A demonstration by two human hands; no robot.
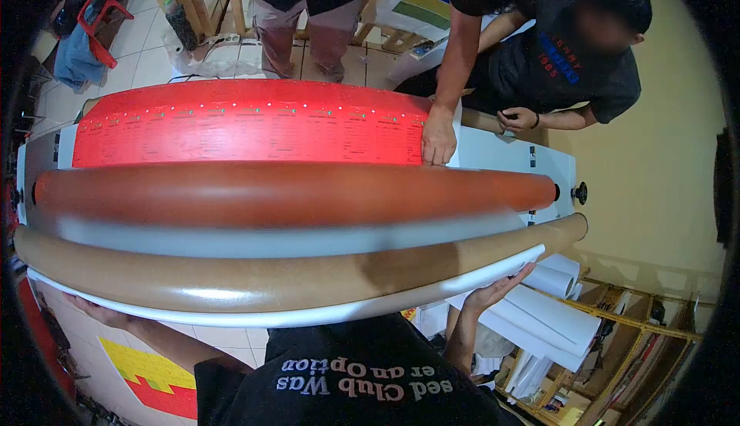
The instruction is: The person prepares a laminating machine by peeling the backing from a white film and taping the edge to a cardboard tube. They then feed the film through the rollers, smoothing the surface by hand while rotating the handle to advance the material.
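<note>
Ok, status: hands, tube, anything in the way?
Left hand and right hand at white sheet. Brown tube alongside, nearer than orange roller. Co-worker's hand on red sheet, clear of tube.

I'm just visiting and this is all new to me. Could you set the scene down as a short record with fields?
Left hand: at the white material, partly hidden
Right hand: touching the same material near its right end
Nearest long piece: brown tube, just above the white material in the picture
Beyond it: orange-brown roller
Farther still: red printed sheet
Co-worker's hand: at the sheet's right edge
Lower right: white rolls beside shelving
</note>
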